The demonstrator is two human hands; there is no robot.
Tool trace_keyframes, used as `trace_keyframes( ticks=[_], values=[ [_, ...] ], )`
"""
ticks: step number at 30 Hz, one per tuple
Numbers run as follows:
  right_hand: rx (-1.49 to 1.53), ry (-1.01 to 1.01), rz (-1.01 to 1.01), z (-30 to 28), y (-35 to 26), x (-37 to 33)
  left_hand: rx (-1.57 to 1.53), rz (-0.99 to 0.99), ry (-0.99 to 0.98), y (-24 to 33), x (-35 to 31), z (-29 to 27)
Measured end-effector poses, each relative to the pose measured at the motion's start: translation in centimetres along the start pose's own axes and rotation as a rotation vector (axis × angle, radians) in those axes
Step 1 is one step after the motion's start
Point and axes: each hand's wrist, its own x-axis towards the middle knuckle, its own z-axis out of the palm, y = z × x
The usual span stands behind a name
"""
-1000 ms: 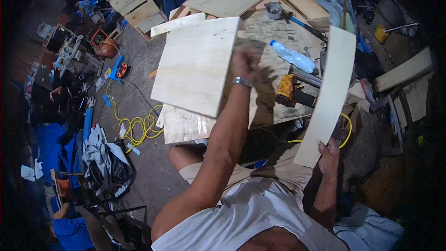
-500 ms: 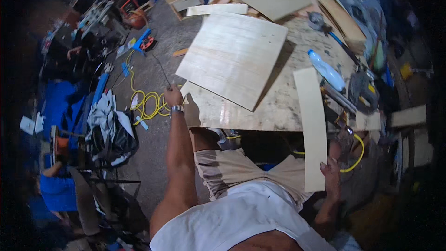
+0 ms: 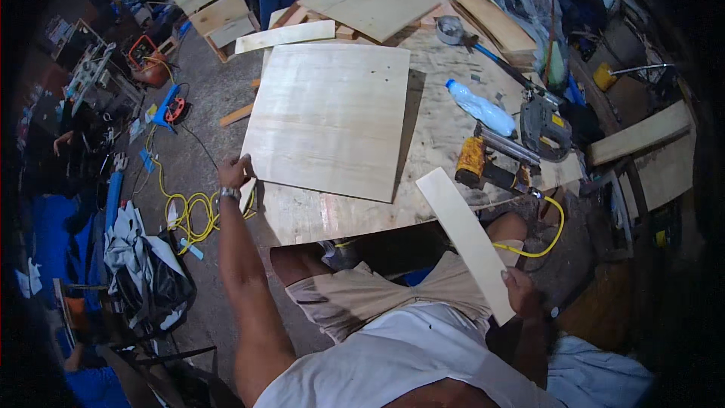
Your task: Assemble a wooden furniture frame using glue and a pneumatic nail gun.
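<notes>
A square plywood panel (image 3: 328, 117) lies over the worktable (image 3: 302, 225), its right edge casting a shadow on the tabletop. At its near left corner, my left hand (image 3: 234, 172) is closed, with the fingers curled on the panel's edge. My right hand (image 3: 522, 293) grips the lower end of a long, narrow plywood strip (image 3: 468, 238) between thumb and fingers. The strip slants up and leftward over my lap, its far end above the table's front edge. Just beyond that end rests a yellow and black nail gun (image 3: 487, 162) with a yellow air hose (image 3: 557, 230).
A plastic bottle (image 3: 483, 109), a grey and black power tool (image 3: 545, 127) and a blue-handled tool (image 3: 498, 60) lie on the table's right. Another plywood sheet (image 3: 374, 4) and a short board (image 3: 285, 36) lie at the back. Coiled yellow hose (image 3: 192, 215) is on the floor to the left.
My right hand has swung the strip from nearly upright to a leftward slant. The panel now sits squarer to me, with my left hand at its corner. The view has shifted rightward.
</notes>
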Motion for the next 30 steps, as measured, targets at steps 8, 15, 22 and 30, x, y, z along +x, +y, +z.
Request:
trace_keyframes(
  ticks=[8,15,22,30],
  values=[
    [0.198,-0.135,-0.051,-4.0,0.1,0.0,-0.215,-0.042,0.025,1.8,-15.8,0.1],
    [0.123,-0.201,0.067,-4.2,4.0,-1.7,0.456,0.302,0.191,4.3,-21.0,2.1],
    [0.348,-0.032,-0.224,-1.4,-1.2,1.9,0.129,0.694,0.001,10.4,-33.1,9.1],
    [0.112,0.008,-0.715,2.4,-15.7,12.7,-0.91,0.188,-0.551,9.6,-36.1,18.6]
  ],
)
